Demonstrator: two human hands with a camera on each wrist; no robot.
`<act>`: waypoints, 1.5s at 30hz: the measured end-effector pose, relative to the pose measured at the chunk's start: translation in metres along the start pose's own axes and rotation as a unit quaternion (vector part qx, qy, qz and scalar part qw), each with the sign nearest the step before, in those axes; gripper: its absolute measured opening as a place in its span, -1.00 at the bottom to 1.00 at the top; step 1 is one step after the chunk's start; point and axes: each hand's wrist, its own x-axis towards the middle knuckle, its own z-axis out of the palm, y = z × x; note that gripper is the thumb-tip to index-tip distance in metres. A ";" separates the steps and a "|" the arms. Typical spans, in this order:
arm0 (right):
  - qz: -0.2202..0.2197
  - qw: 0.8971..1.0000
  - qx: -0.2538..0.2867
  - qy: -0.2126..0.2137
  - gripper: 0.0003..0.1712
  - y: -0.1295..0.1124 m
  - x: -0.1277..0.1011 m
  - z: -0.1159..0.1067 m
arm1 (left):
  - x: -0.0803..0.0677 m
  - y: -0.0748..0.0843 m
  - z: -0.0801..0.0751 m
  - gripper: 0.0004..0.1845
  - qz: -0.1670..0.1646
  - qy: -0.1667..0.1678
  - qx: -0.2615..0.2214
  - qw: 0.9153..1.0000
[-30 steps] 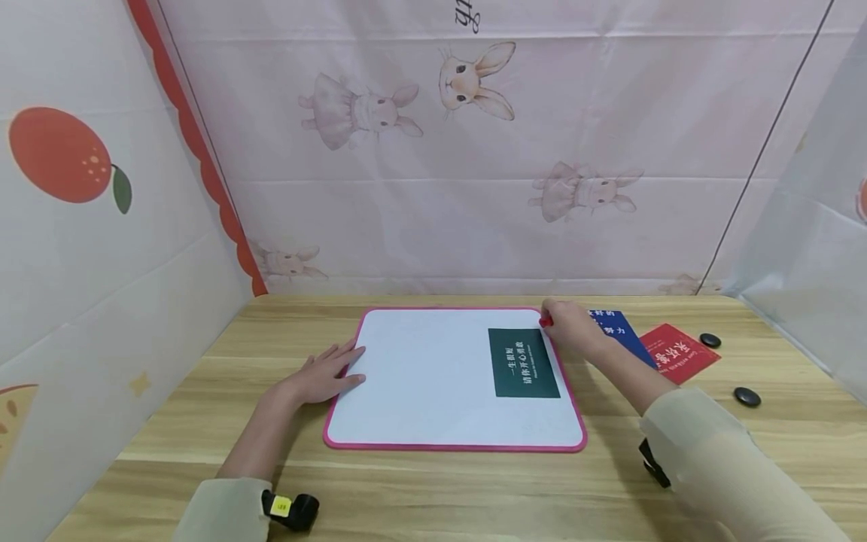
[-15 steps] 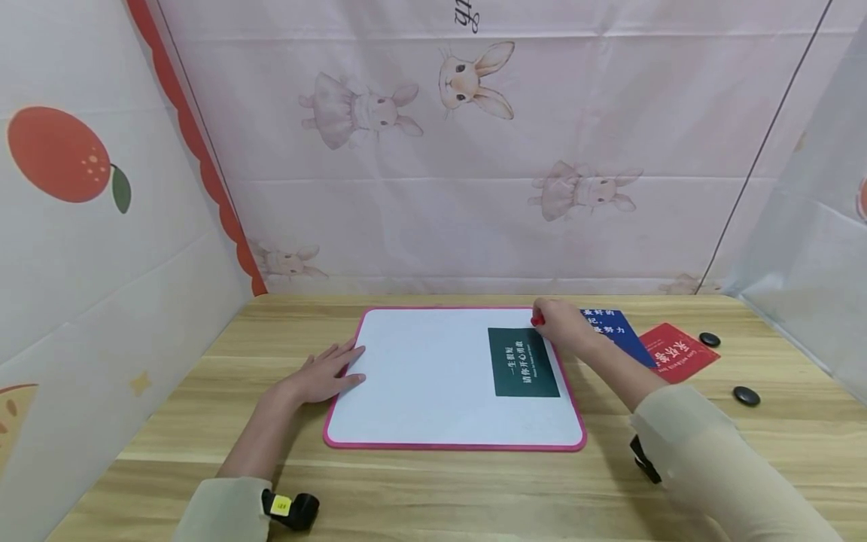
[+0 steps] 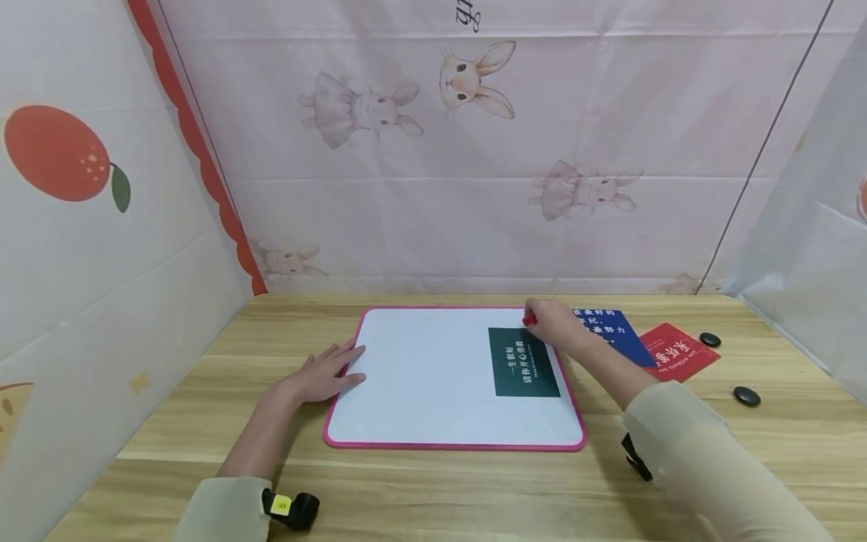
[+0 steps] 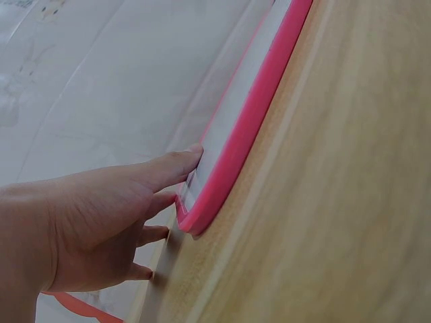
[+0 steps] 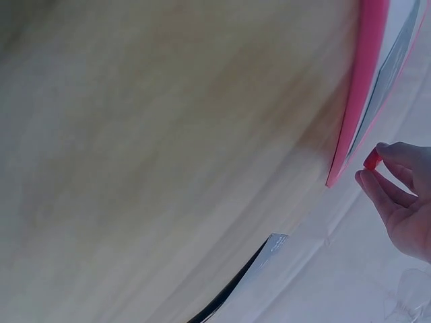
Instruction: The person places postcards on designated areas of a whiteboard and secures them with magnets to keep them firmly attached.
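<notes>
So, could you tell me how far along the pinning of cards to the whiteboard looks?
Done: the green card lies on the whiteboard. In hand: the right hand pinches a small red piece at that card's top edge; the left hand rests on the board's edge. Left: the blue card, the red card.

The left hand (image 3: 323,376) lies flat, palm down, fingers straight and slightly spread, forearm stretched forward in a pale sleeve. The right hand (image 3: 552,324) reaches farther ahead, thumb and forefinger pinched together, the other fingers curled, arm angled inward.
</notes>
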 end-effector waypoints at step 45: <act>-0.039 0.999 0.011 -0.035 -0.80 -0.015 0.009 0.013 | 0.000 0.000 -0.001 -0.28 0.005 0.000 0.002 1.000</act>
